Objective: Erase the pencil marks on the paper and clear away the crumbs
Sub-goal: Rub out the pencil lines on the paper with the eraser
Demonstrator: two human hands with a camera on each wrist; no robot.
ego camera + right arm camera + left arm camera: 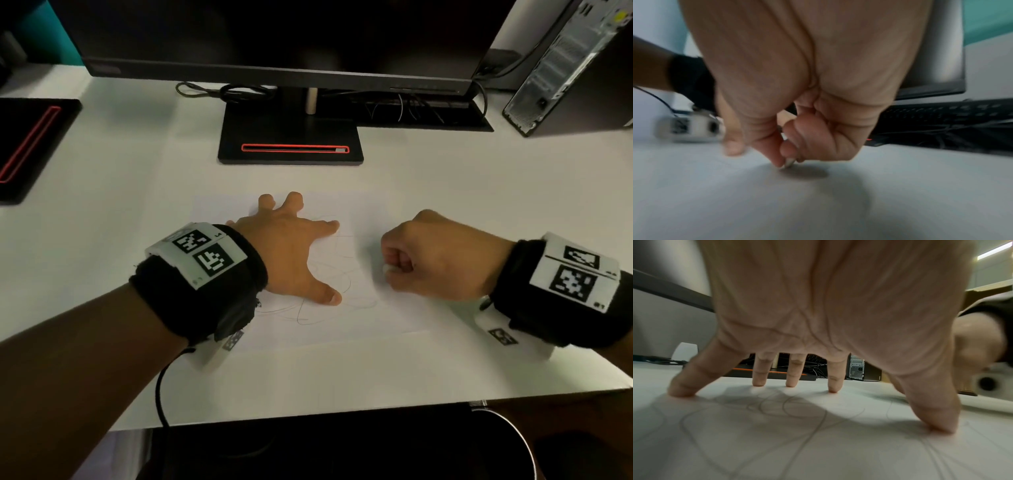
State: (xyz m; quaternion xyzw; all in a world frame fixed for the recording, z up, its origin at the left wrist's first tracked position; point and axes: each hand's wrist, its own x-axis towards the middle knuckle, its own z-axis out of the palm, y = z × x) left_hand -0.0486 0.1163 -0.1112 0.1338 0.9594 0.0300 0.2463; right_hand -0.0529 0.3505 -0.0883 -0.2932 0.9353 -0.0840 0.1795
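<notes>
A white sheet of paper (pixel 342 325) lies on the desk, covered with looping grey pencil marks (pixel 337 277). My left hand (pixel 294 246) is spread wide, its fingertips (pixel 791 382) pressing down on the paper (pixel 818 451) over the pencil marks (pixel 777 410). My right hand (pixel 428 255) is curled into a fist at the sheet's right side, pinching a small white eraser (pixel 387 268) between thumb and fingers. In the right wrist view the eraser (pixel 788 163) tip touches the surface under the right hand (pixel 807 113). No crumbs can be made out.
A black monitor stand (pixel 291 137) with a red slot is behind the paper, with cables (pixel 226 91) beside it. A second black stand (pixel 27 144) is at the far left, a computer tower (pixel 568 65) at the far right. The desk's front edge (pixel 342 407) is close.
</notes>
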